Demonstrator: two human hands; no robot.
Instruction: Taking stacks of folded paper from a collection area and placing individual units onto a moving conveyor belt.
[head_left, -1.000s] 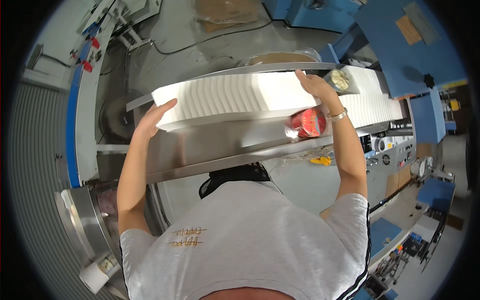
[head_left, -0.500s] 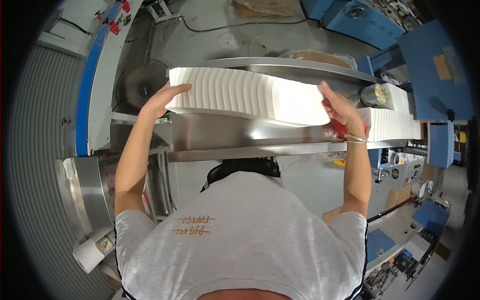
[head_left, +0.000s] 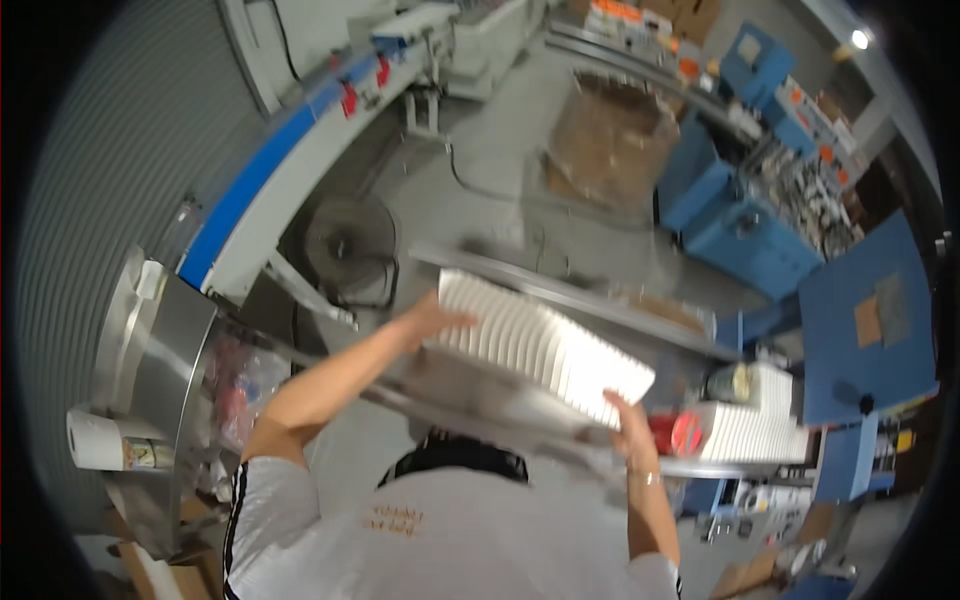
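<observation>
Gripping the white paper stack (head_left: pixel 540 345) end to end, your left hand (head_left: pixel 430 318) and right hand (head_left: pixel 632 428) need steady, even pressure above the steel bench (head_left: pixel 480 395).

A blue machine (head_left: pixel 740 215) stands beyond a cardboard-covered pallet (head_left: pixel 610 140), with a paper roll (head_left: pixel 100 440) at far left.

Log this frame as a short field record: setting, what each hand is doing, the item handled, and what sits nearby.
setting: workshop with blue machines, concrete floor
left hand: pressed flat against the left end of the white stack
right hand: pressed against the stack's right end
white stack: ribbed block of folded white sheets, squeezed between both hands above a metal tray
nearby: second white stack at right with a red object beside it; paper roll at far left
picture quality: motion-blurred
</observation>
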